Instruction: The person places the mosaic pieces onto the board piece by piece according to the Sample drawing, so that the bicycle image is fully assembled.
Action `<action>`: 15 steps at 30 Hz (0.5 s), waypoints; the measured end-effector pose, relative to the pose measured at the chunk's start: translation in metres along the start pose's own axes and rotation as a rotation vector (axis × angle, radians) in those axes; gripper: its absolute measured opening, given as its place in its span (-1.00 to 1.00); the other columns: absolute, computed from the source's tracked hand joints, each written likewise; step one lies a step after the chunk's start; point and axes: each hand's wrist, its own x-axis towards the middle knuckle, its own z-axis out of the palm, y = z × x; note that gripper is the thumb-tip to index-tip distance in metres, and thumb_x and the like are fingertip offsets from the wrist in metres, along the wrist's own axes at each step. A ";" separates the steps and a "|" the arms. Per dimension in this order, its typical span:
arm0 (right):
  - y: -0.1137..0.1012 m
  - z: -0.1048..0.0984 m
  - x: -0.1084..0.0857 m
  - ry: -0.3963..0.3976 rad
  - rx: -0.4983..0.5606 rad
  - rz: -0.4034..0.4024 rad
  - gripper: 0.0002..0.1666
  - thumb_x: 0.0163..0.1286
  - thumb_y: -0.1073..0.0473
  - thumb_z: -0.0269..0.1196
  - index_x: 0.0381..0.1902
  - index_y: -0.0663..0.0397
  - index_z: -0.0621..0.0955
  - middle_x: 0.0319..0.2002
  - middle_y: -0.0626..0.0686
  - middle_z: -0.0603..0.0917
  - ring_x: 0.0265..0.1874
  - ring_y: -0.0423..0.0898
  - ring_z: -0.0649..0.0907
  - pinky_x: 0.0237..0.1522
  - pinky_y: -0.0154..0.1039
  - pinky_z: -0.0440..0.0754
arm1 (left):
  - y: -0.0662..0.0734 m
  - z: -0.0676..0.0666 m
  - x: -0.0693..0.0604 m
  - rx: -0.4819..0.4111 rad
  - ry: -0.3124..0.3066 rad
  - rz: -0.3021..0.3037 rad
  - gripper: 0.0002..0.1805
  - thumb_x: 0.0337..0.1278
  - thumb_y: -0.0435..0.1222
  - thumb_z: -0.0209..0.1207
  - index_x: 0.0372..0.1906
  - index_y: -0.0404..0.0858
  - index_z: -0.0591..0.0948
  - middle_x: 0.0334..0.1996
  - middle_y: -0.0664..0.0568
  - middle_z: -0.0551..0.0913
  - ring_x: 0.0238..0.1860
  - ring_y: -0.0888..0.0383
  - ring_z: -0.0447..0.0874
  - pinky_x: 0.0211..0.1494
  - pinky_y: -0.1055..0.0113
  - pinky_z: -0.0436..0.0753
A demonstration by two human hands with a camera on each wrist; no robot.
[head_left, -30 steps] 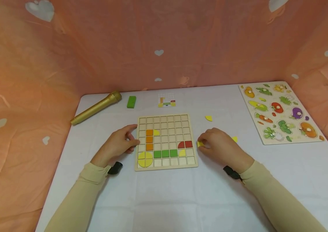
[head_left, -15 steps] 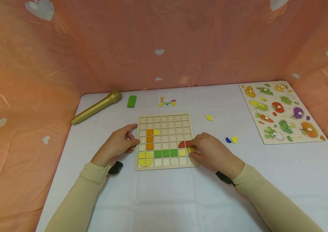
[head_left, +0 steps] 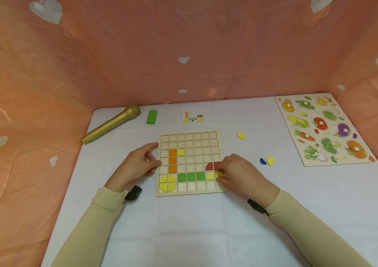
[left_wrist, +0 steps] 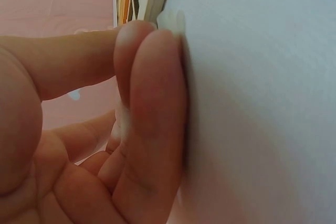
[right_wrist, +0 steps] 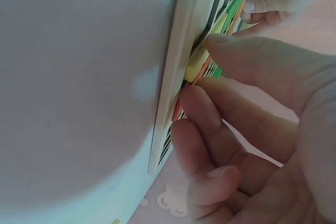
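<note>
A square wooden grid board (head_left: pixel 192 194) lies on the table, bearing orange squares (head_left: pixel 173 160), green squares (head_left: pixel 191 177), red pieces (head_left: pixel 210 166) and a yellow circle (head_left: pixel 167 183) of quarter pieces. At the right end of the green row, my right hand (head_left: pixel 245 178) pinches a yellow quarter-circle tile (head_left: pixel 219 174) over a cell; in the right wrist view this yellow tile (right_wrist: pixel 195 69) sits between thumb and fingertips at the board's rim. My left hand (head_left: pixel 136 165) rests against the board's left edge with thumb and index finger spread; its other fingers are bent underneath.
Right of the board lie a blue half-circle (head_left: pixel 263 161) and two yellow quarter-circles, one nearer (head_left: pixel 270 161), one farther back (head_left: pixel 240 135). Behind stand a pattern card (head_left: pixel 192 115), a green block (head_left: pixel 152 116) and a gold microphone (head_left: pixel 111 124). A vegetable puzzle (head_left: pixel 324 129) lies far right.
My right hand has moved left from beside the board onto its right side, carrying the yellow quarter-circle to a cell there. The blue half-circle came into sight. My left hand has stayed put.
</note>
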 end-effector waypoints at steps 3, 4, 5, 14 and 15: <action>0.000 0.000 0.000 -0.002 0.007 0.007 -0.73 0.30 0.25 0.52 -0.03 0.10 0.84 -0.34 -0.11 0.69 -0.23 -0.13 0.58 -0.20 -0.27 0.61 | 0.000 0.001 0.000 -0.001 0.000 -0.012 -0.15 0.42 -0.29 0.40 0.69 -0.15 0.28 -0.18 -0.12 0.64 -0.40 0.12 0.70 -0.28 0.34 0.78; 0.000 0.000 0.000 -0.004 0.012 0.007 -0.73 0.30 0.26 0.51 -0.03 0.10 0.84 -0.34 -0.11 0.70 -0.23 -0.13 0.58 -0.19 -0.27 0.61 | 0.000 0.001 0.000 0.001 0.000 -0.015 -0.15 0.42 -0.29 0.40 0.69 -0.14 0.28 -0.18 -0.12 0.64 -0.40 0.11 0.70 -0.28 0.33 0.78; -0.001 0.000 0.000 -0.005 0.015 0.006 -0.74 0.31 0.27 0.50 -0.03 0.10 0.84 -0.33 -0.11 0.70 -0.22 -0.13 0.58 -0.19 -0.27 0.61 | 0.000 0.001 0.000 0.000 -0.001 -0.020 -0.15 0.42 -0.29 0.40 0.70 -0.14 0.28 -0.18 -0.13 0.64 -0.40 0.11 0.70 -0.27 0.33 0.78; -0.001 0.001 -0.001 0.012 0.013 -0.025 -0.70 0.30 0.31 0.50 -0.01 0.09 0.84 -0.29 -0.08 0.74 -0.18 -0.12 0.63 -0.16 -0.26 0.67 | -0.001 0.000 -0.001 0.000 -0.004 -0.031 -0.15 0.44 -0.26 0.38 0.70 -0.11 0.26 -0.15 -0.13 0.63 -0.38 0.10 0.70 -0.24 0.32 0.76; -0.001 0.001 -0.001 0.012 0.013 -0.028 -0.70 0.30 0.31 0.50 0.00 0.09 0.83 -0.28 -0.08 0.75 -0.17 -0.12 0.63 -0.15 -0.25 0.67 | -0.001 0.000 -0.001 0.002 -0.004 -0.029 -0.15 0.44 -0.26 0.38 0.71 -0.12 0.26 -0.15 -0.13 0.63 -0.38 0.10 0.70 -0.23 0.32 0.76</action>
